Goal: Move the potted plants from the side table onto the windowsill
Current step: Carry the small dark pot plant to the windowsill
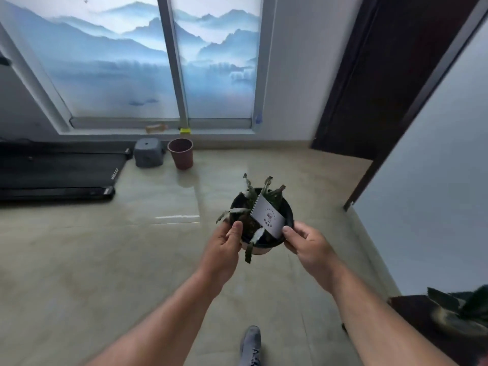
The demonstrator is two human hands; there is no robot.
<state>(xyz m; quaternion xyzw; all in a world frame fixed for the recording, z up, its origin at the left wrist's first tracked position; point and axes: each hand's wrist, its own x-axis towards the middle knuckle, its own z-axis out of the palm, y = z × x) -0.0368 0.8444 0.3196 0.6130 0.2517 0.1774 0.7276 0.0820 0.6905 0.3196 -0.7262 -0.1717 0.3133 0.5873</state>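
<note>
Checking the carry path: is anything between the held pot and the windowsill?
Both hands, left and right, hold the pot over open floor. A grey stool and a reddish bin stand on the floor just below the windowsill. On the sill lie a small tan object and a yellow piece; its right part looks free.

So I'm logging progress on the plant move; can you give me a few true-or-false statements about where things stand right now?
1. Both hands hold the black potted plant, left hand and right hand. True.
2. That pot rests on the windowsill. False: it is carried above the floor.
3. A white card sits in the pot. True.
4. The reddish empty pot stands on the sill. False: it stands on the floor below.
</note>
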